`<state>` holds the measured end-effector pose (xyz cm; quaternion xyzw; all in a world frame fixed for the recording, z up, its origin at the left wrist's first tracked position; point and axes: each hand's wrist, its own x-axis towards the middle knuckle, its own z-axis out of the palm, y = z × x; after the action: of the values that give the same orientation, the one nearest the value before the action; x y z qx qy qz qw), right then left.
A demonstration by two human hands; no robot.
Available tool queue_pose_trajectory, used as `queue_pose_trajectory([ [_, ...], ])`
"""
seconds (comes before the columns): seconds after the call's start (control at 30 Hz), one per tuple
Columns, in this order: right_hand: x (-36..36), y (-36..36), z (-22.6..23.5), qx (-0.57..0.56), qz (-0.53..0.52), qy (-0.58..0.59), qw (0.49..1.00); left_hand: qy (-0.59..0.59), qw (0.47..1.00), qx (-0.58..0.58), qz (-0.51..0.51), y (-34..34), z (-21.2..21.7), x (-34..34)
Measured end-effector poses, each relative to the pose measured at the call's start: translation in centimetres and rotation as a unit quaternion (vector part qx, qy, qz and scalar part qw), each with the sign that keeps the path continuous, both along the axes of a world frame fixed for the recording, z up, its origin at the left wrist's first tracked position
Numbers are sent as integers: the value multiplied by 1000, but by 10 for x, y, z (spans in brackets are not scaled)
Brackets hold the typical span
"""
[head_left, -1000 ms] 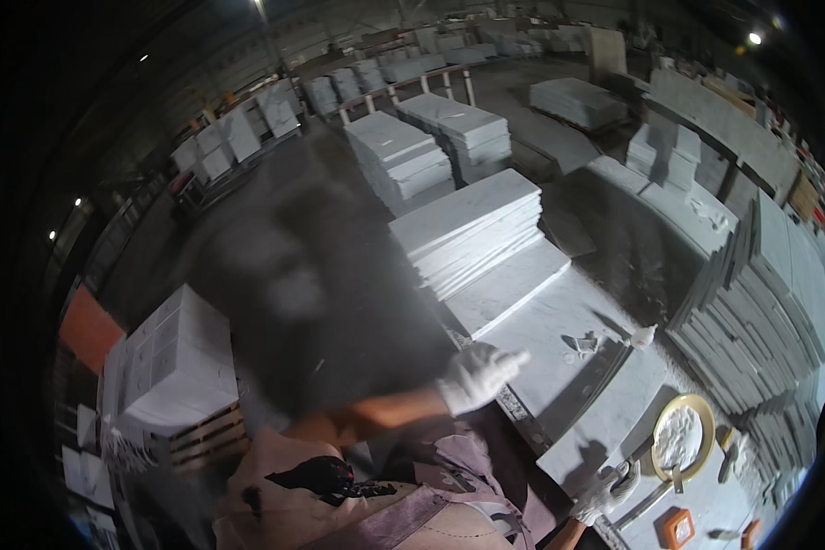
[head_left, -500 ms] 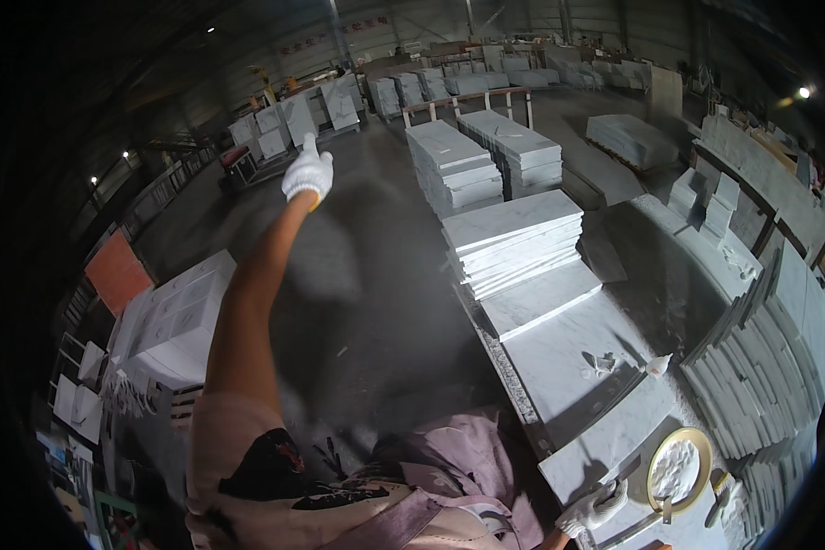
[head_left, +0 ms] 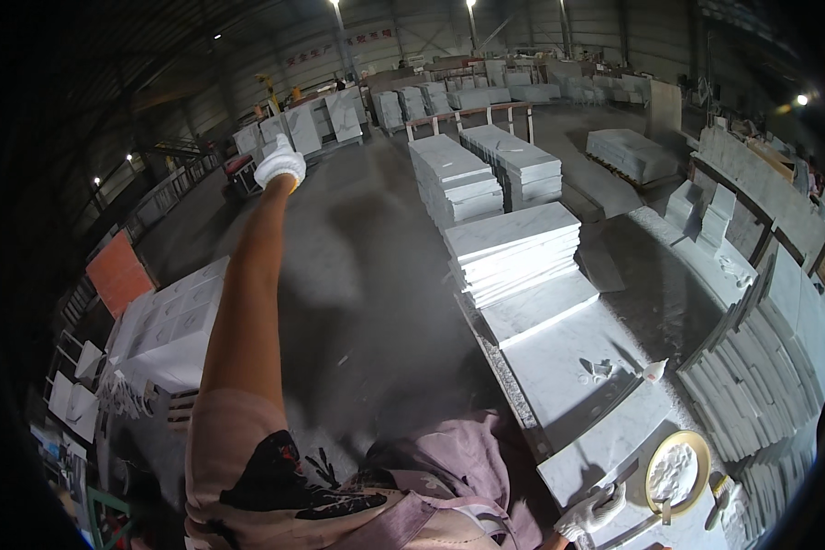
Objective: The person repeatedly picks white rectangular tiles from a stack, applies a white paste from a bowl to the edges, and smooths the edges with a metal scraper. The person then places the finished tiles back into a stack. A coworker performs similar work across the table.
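My left arm reaches forward and up. Its hand (head_left: 280,166), in a white knit glove, is held in the air over the floor with nothing seen in it; one finger stands up apart from the rest. Low on the right, my right hand (head_left: 592,515), also in a white glove, is at the near edge of a white marble slab (head_left: 605,440) on the bench. Its fingers look curled at that edge, partly hidden. Beside it stands a round yellow-rimmed tub (head_left: 703,458) of white paste with a blade-like tool (head_left: 666,510) at its rim.
Stacked marble slabs (head_left: 513,240) stand along the bench, with taller stacks (head_left: 454,174) behind. More slabs lean at the right (head_left: 752,367). A white-wrapped block (head_left: 170,321) and an orange panel (head_left: 119,272) are at the left. Another glove (head_left: 726,504) lies by the tub.
My left hand has shifted left and turned slightly. The view has tilted up a little. My right hand stays at the slab's edge.
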<state>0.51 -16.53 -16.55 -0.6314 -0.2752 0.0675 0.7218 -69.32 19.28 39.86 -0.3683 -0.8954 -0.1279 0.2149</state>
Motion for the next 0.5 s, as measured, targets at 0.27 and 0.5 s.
queue_pose_trajectory([
  [0.27, 2, 4, 5, -42, -102, -257, 960, 8, 998, -58, 32, 8, 4, -48],
  [0.5, -9, 5, 26, -29, -15, -1, 999, 21, 999, -27, 34, -3, -9, -79],
])
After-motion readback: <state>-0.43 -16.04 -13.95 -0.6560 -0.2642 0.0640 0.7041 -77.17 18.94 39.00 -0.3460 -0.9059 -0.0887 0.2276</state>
